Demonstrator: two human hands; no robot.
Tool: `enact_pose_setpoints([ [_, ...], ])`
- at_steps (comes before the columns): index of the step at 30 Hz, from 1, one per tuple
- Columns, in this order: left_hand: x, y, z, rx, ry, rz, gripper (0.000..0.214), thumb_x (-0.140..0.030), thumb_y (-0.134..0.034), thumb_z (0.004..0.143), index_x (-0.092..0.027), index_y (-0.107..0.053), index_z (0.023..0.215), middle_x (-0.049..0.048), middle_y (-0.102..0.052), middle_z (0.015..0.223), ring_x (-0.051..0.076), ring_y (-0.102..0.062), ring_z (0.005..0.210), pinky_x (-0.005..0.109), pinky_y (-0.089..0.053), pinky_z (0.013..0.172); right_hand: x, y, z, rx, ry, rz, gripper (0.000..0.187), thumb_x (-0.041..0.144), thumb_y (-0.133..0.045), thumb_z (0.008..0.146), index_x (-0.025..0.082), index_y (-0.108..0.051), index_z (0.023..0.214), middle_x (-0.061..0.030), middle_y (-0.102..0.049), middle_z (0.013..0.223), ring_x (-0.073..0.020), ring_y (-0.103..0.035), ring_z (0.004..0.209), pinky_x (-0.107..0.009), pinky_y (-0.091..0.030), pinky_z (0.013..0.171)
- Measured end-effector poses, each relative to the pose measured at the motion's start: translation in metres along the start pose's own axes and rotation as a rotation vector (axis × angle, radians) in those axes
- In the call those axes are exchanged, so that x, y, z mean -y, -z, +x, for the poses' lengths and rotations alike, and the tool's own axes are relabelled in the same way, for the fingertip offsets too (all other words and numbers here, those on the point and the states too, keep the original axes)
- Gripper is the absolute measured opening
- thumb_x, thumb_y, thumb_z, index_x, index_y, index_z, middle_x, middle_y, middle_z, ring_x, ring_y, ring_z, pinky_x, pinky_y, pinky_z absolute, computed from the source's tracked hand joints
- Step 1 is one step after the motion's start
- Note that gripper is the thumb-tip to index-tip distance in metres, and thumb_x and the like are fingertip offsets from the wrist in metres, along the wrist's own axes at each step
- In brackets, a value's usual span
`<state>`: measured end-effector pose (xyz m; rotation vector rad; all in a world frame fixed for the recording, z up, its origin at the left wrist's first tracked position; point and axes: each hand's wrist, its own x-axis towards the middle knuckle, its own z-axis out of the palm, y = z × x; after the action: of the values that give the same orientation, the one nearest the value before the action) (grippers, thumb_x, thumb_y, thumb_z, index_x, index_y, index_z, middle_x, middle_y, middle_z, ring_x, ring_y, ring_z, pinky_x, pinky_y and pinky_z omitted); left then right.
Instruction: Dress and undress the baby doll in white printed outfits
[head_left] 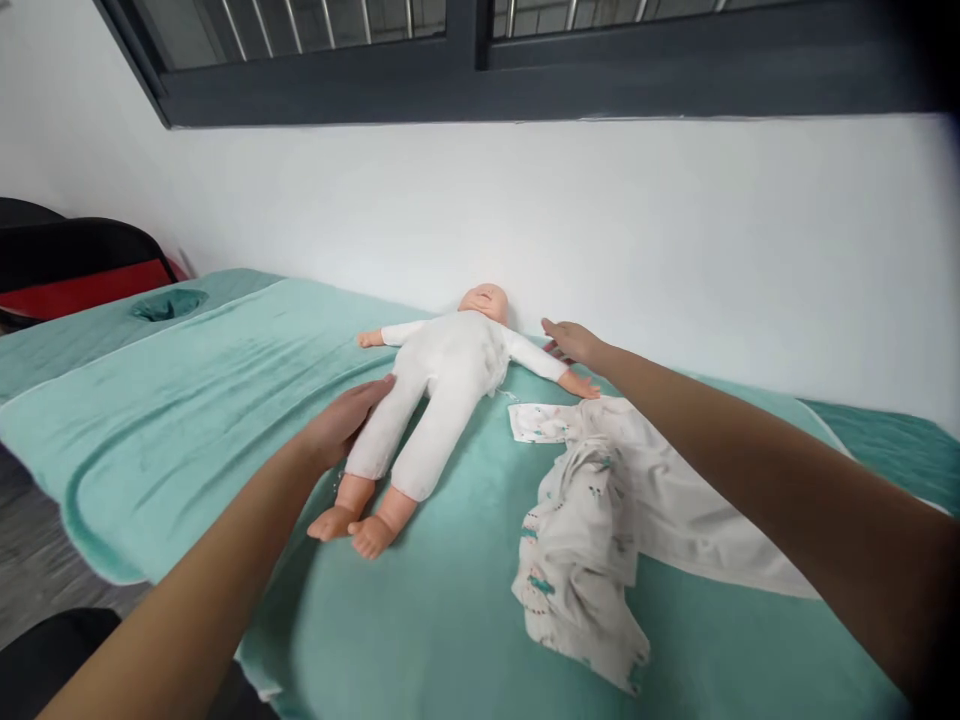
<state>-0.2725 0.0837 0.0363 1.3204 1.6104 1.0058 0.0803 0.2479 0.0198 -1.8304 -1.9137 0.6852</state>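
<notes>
A baby doll (pixel 454 355) with a white cloth body lies on its back on the green bed cover (pixel 420 630), head toward the wall, feet toward me. Its arms are spread and its legs slightly apart. My left hand (pixel 351 418) rests against the outer side of the doll's leg on the left, fingers stretched out. Above the doll's arm on the right is my right hand (pixel 574 343), fingers apart and holding nothing; whether it touches the arm I cannot tell. White baby clothes (pixel 592 540) with a small coloured print lie crumpled to the right, partly under my right forearm.
Behind the bed rises a white wall (pixel 337 210) with a dark-framed window (pixel 525 90) and metal bars. A black and red chair-like object (pixel 82 265) stands at the far left. The bed's edge drops to a dark floor (pixel 30 530) at left.
</notes>
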Motion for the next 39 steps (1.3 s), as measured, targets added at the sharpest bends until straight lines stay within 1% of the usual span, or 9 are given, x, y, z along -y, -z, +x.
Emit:
enact_pose_setpoints([
  [3,-0.008,0.001,-0.015,-0.128,0.019,0.193,0.053,-0.057,-0.056,0.082,-0.016,-0.065,0.115,0.0124,-0.071,0.113,0.028,-0.066,0.099,0.038,-0.053,0.082,-0.051,0.030,-0.042,0.014,-0.059,-0.210,0.054,0.064,-0.039,0.092,0.017,-0.064,0.085,-0.0152,-0.071,0.090,-0.0274,-0.066,0.088,-0.035,-0.047,0.077],
  [6,-0.026,-0.021,-0.044,-0.419,-0.238,0.395,0.045,-0.048,-0.055,0.084,-0.019,-0.061,0.119,0.0111,-0.065,0.124,0.027,-0.063,0.104,0.037,-0.049,0.089,-0.088,0.056,-0.086,0.041,-0.075,-0.373,0.051,0.066,-0.045,0.088,0.019,-0.064,0.080,-0.0138,-0.070,0.092,-0.0305,-0.064,0.091,-0.038,-0.044,0.077],
  [12,-0.041,-0.123,-0.103,0.267,-0.372,0.446,0.050,-0.055,-0.060,0.080,-0.018,-0.065,0.113,0.0091,-0.071,0.105,0.025,-0.066,0.090,0.034,-0.049,0.078,-0.098,0.085,-0.157,0.074,0.041,-0.507,0.024,0.045,-0.061,0.082,0.021,-0.064,0.088,-0.0085,-0.070,0.094,-0.0249,-0.061,0.082,-0.032,-0.039,0.068],
  [16,-0.047,-0.172,-0.122,0.400,-0.380,0.427,0.030,-0.040,-0.062,0.079,-0.017,-0.066,0.098,0.0058,-0.071,0.096,0.025,-0.064,0.086,0.033,-0.048,0.075,-0.077,0.101,-0.204,-0.027,0.186,-0.498,0.020,0.031,-0.056,0.085,0.022,-0.063,0.101,-0.0086,-0.069,0.101,-0.0233,-0.060,0.087,-0.030,-0.037,0.069],
  [19,-0.071,-0.192,-0.143,0.468,-0.569,0.316,0.023,-0.029,-0.058,0.081,-0.020,-0.064,0.102,0.0018,-0.068,0.098,0.021,-0.063,0.090,0.031,-0.048,0.079,-0.057,0.115,-0.244,-0.058,0.309,-0.434,0.019,0.032,-0.055,0.087,0.024,-0.062,0.103,-0.0044,-0.070,0.102,-0.0198,-0.060,0.088,-0.027,-0.037,0.072],
  [26,-0.128,-0.234,-0.189,-0.108,-1.074,0.477,0.052,-0.016,-0.062,0.077,-0.016,-0.047,0.126,0.0168,-0.048,0.133,0.029,-0.048,0.123,0.044,-0.042,0.100,-0.011,0.166,-0.335,-0.008,0.661,-0.129,0.011,0.023,-0.059,0.082,0.021,-0.066,0.090,0.0003,-0.068,0.093,-0.0142,-0.058,0.081,-0.025,-0.038,0.073],
  [29,-0.149,-0.236,-0.203,-0.046,-1.160,0.649,0.025,-0.019,-0.057,0.084,-0.019,-0.056,0.109,0.0115,-0.060,0.117,0.028,-0.055,0.114,0.042,-0.042,0.097,0.000,0.187,-0.375,0.068,0.736,-0.155,0.008,0.021,-0.061,0.080,0.021,-0.065,0.086,0.0006,-0.066,0.091,-0.0144,-0.057,0.082,-0.025,-0.039,0.073],
  [36,-0.186,-0.228,-0.250,-0.242,-1.092,1.008,0.016,-0.015,-0.053,0.080,-0.020,-0.056,0.095,0.0061,-0.065,0.086,0.025,-0.061,0.074,0.035,-0.038,0.066,-0.016,0.216,-0.437,0.100,0.187,-0.308,0.048,0.049,-0.076,0.068,0.021,-0.057,0.102,-0.0063,-0.068,0.098,-0.0211,-0.060,0.077,-0.028,-0.041,0.062],
  [39,-0.194,-0.231,-0.267,-0.354,-1.161,0.977,0.015,-0.013,-0.051,0.081,-0.020,-0.055,0.093,0.0089,-0.064,0.094,0.027,-0.060,0.084,0.036,-0.038,0.067,-0.036,0.206,-0.446,0.126,0.212,-0.204,0.045,0.042,-0.074,0.071,0.021,-0.058,0.106,-0.0065,-0.069,0.099,-0.0239,-0.063,0.084,-0.030,-0.046,0.068],
])
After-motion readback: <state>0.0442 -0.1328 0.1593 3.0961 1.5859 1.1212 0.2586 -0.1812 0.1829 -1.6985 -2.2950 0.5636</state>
